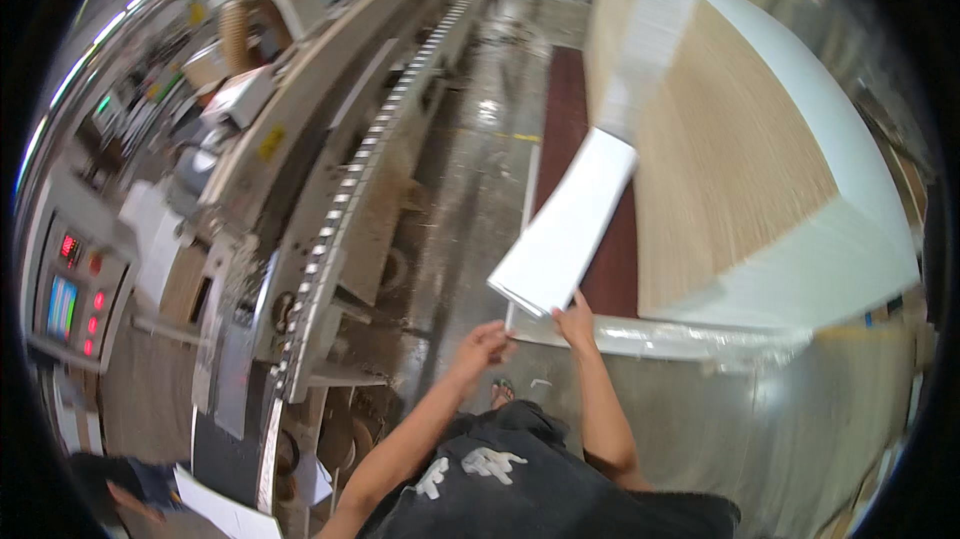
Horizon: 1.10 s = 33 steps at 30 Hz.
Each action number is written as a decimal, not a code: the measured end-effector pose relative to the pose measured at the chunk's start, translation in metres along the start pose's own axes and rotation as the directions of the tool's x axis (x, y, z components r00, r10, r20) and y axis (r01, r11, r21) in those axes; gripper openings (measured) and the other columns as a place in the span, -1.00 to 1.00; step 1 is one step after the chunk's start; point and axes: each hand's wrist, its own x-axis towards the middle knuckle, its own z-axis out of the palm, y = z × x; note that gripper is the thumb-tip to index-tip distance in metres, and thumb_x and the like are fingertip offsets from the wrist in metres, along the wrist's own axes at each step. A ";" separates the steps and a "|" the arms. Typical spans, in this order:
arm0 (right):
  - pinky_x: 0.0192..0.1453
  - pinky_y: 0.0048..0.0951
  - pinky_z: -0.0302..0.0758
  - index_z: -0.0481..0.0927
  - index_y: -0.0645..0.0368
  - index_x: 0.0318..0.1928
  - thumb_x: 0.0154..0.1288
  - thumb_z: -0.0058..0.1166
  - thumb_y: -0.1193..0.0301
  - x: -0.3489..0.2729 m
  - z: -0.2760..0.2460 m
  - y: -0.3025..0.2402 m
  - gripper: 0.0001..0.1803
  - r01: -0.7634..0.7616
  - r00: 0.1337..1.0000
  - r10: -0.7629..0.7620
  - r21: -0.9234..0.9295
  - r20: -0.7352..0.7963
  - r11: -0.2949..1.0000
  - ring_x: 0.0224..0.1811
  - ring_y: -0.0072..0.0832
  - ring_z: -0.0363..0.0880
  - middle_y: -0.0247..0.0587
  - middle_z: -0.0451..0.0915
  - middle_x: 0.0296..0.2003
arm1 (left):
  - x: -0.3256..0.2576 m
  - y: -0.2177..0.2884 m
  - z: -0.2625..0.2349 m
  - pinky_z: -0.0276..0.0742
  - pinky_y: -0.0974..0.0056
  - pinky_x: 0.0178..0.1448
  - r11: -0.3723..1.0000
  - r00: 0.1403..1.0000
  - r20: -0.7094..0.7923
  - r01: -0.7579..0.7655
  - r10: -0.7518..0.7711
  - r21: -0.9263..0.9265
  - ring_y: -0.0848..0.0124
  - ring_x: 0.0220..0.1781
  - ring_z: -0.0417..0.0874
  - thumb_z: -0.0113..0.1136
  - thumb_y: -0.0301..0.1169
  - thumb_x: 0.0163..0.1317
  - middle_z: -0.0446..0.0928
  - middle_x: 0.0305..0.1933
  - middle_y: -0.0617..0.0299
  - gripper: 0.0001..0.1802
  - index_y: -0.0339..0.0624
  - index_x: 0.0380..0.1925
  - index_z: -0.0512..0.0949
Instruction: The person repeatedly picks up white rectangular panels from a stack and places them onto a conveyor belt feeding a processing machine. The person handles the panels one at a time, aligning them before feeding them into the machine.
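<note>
The right hand grips the near corner of a white panel, fingers closed on its lower edge. The panel is lifted clear and tilted, its far end blurred and pointing up toward a big stack of panels on the right. The stack has a wood-grain top face and white edges, and sits on a plastic-wrapped base near the hand. The left hand hangs just left of the panel's near end, empty, fingers loosely curled and not touching it. Below the hands lie the wet-looking floor and a sandalled foot. On the left, a long conveyor runs away up the picture, with a control box showing red lights and a small screen at its near end.
</note>
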 end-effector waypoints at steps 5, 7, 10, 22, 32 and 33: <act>0.06 -0.33 0.54 0.01 0.25 0.53 0.34 0.21 0.59 -0.097 0.044 0.042 -0.13 0.096 0.981 -0.108 0.080 0.161 0.992 0.06 -0.19 0.66 0.17 0.61 0.11 | 0.032 -0.093 -0.033 0.47 0.34 -0.26 0.985 0.963 0.212 0.169 -0.164 -0.008 0.50 -0.26 0.54 0.26 -0.21 0.45 0.60 -0.17 0.36 -0.73 -0.06 0.03 0.63; -0.29 -0.44 0.65 -0.16 0.10 0.59 0.37 0.12 0.69 -0.144 0.067 0.044 -0.05 -0.138 0.948 0.073 0.195 0.309 0.971 -0.13 -0.29 0.73 0.15 0.64 0.01 | 0.005 -0.086 -0.037 0.46 0.35 -0.44 0.990 0.992 0.029 0.125 -0.123 -0.070 0.47 -0.48 0.51 0.36 -0.20 0.37 0.64 -0.16 0.21 -0.54 -0.23 0.15 0.58; -0.43 -0.39 0.60 -0.04 0.02 0.55 0.28 0.13 0.78 -0.131 0.084 0.112 -0.05 -0.432 0.841 0.210 0.384 0.499 0.816 -0.28 -0.28 0.70 0.05 0.61 0.00 | -0.026 -0.102 -0.084 0.49 0.20 -0.40 0.997 0.973 -0.226 0.063 -0.050 0.051 0.41 -0.33 0.56 0.39 -0.40 0.26 0.56 -0.23 0.16 -0.64 -0.32 -0.01 0.55; 0.39 -0.08 0.47 0.37 0.28 0.37 0.60 -0.10 0.42 -0.117 0.218 -0.076 -0.57 -0.420 0.673 0.244 0.089 0.698 0.903 0.25 -0.17 0.52 0.03 0.59 0.16 | -0.310 -0.105 -0.239 0.54 0.22 -0.07 0.855 0.489 -0.729 -0.448 0.479 0.261 0.45 -0.20 0.61 0.33 -0.42 0.34 0.65 -0.24 0.20 -0.57 -0.31 0.18 0.56; 0.22 0.44 0.56 0.37 0.64 0.24 0.56 -0.21 0.47 -0.242 0.441 -0.128 -0.56 0.009 0.422 -0.062 0.064 0.905 0.998 0.13 0.39 0.51 0.52 0.49 0.11 | -0.480 -0.198 -0.331 0.54 0.28 -0.14 0.897 0.102 -0.982 -0.430 0.162 0.103 0.46 -0.20 0.59 0.32 -0.28 0.42 0.68 -0.19 0.20 -0.51 -0.14 0.31 0.57; 0.23 0.49 0.54 0.35 0.66 0.24 0.59 -0.26 0.41 -0.248 0.455 -0.125 -0.52 -0.021 0.370 -0.101 0.117 0.923 0.993 0.12 0.43 0.53 0.62 0.47 0.09 | -0.487 -0.199 -0.341 0.54 0.28 -0.18 0.892 0.067 -0.981 -0.431 0.183 0.137 0.46 -0.26 0.60 0.33 -0.27 0.42 0.67 -0.26 0.18 -0.52 -0.19 0.27 0.57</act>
